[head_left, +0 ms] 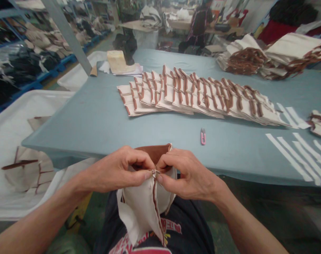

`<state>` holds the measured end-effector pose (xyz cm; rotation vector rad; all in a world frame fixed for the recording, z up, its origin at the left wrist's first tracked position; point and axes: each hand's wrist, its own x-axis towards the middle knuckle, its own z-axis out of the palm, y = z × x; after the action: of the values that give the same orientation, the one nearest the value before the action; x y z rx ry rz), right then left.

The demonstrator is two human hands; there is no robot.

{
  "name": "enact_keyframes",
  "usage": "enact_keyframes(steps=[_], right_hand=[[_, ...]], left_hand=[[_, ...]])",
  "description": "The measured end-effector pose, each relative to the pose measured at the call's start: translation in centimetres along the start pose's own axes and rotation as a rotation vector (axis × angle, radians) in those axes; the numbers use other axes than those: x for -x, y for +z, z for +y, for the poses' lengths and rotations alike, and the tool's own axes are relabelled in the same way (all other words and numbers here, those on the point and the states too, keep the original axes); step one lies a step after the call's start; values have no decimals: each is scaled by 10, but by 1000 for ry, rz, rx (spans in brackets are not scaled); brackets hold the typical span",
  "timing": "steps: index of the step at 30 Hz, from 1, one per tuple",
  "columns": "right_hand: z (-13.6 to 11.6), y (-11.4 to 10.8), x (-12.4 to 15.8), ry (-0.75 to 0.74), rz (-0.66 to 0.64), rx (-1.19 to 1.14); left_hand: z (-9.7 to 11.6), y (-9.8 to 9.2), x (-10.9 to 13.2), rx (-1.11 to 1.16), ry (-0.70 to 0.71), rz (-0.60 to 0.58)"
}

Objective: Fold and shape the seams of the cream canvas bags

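Note:
Both of my hands pinch the top edge of a cream canvas pouch (140,211) with brown piped seams, held over my lap. My left hand (123,169) and my right hand (185,174) meet at a small metal piece (153,172) on the seam, too small to identify. Between them, the pouch mouth shows a brown inner lining (152,151). The fingers hide most of the top seam. Pink thread snips (203,136) lie on the table just beyond my hands.
A long overlapping row of similar pouches (197,93) lies on the blue-grey table (97,123), with white fabric strips (292,157) at right. More pouches fill a white tray (25,169) at left and stacks (292,53) at back right. A seated person (198,26) is beyond.

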<state>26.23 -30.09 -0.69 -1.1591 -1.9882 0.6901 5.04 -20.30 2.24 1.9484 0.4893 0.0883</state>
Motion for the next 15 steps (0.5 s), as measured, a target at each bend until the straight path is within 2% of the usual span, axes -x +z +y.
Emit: enact_keyframes(steps=[11, 15], right_hand=[[-9, 10, -8, 9, 22, 54], [-8, 14, -11, 22, 27, 32]], left_hand=[[-7, 1, 9, 126, -66, 42], [-12, 0, 13, 197, -74, 18]])
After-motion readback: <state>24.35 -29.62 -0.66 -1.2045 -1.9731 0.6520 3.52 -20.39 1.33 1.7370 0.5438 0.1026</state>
